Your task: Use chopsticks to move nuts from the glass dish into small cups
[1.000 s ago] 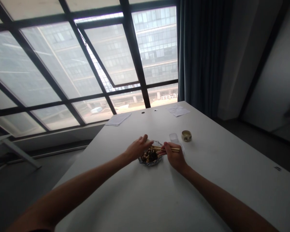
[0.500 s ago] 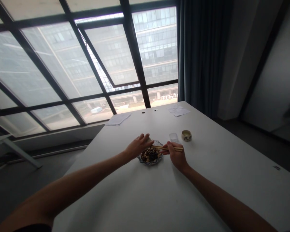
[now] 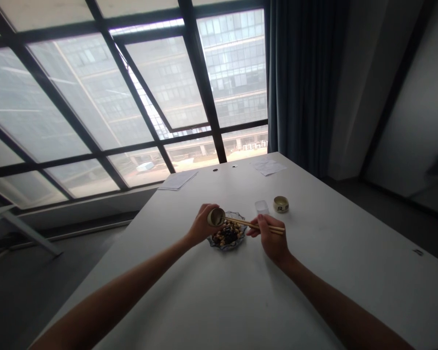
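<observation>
A small ceramic cup (image 3: pixel 216 217) is gripped in my left hand (image 3: pixel 200 224), tilted so that its opening faces right and toward me. It hangs over the left rim of a glass plate (image 3: pixel 237 244) with a wavy edge. Nuts and dark dried pieces (image 3: pixel 229 234) lie heaped on the plate. My right hand (image 3: pixel 273 239) is closed round a pair of wooden chopsticks (image 3: pixel 250 223). Their tips reach left to the mouth of the cup. Whether they pinch anything there I cannot make out.
Behind my right hand stands a clear plastic container (image 3: pixel 262 206), with a second ceramic cup (image 3: pixel 281 204) to its right. Paper sheets (image 3: pixel 178 180) lie at the white table's (image 3: pixel 219 301) far left, more papers (image 3: pixel 269 167) at its far end. Windows and a dark curtain (image 3: pixel 304 87) are beyond.
My left hand has turned the cup from facing down over the plate to facing sideways, so its inside shows. The chopsticks have shifted slightly right, their tips now at the cup's mouth.
</observation>
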Motion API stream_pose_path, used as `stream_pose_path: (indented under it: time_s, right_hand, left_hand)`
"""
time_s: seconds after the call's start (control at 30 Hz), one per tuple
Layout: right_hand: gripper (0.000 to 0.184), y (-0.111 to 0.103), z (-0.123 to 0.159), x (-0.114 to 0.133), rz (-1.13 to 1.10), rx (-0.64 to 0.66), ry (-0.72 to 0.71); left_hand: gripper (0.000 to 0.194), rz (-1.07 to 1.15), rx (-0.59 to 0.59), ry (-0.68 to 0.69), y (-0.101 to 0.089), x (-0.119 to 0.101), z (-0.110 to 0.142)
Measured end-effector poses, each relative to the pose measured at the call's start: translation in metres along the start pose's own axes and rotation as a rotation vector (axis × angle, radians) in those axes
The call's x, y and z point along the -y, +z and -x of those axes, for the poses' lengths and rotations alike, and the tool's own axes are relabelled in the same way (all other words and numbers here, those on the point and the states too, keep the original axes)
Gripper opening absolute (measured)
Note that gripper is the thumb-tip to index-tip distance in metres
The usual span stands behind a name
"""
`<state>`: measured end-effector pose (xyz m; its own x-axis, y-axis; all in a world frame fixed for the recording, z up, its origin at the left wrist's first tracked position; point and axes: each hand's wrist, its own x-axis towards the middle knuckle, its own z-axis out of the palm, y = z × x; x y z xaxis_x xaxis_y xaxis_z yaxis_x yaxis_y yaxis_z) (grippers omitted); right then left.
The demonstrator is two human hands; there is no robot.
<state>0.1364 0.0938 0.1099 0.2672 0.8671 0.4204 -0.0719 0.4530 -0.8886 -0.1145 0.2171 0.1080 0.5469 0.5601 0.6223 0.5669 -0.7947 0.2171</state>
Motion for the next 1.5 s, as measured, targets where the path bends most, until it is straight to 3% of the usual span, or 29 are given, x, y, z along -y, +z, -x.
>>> stream_pose_path:
  time_s: [0.23,0.43,0.6,0.83,1.2,1.5]
  right_hand:
    - [0.041,0.017,0.000,0.005,0.142,0.199,-0.150]
    - [0.042,0.020,0.001,0.009,0.179,0.180,-0.190]
    - [0.039,0.023,-0.005,0.003,0.183,0.188,-0.254]
    - [0.037,0.022,-0.002,0.009,0.214,0.222,-0.292]
    - [0.035,0.022,-0.001,0.013,0.222,0.293,-0.277]
    - [0.037,0.024,-0.003,0.001,0.151,0.235,-0.211]
  left_hand:
    - [0.055,0.083,0.044,0.084,0.000,0.001,0.006]
    - [0.050,0.096,0.086,0.082,0.000,0.001,-0.001]
    - [0.066,0.136,-0.001,0.023,0.005,-0.005,-0.009]
    - [0.065,0.134,-0.029,0.021,0.001,-0.003,-0.011]
    - [0.051,-0.063,0.114,0.131,-0.010,0.001,-0.015]
    - [0.042,-0.256,0.193,0.184,-0.014,0.003,-0.023]
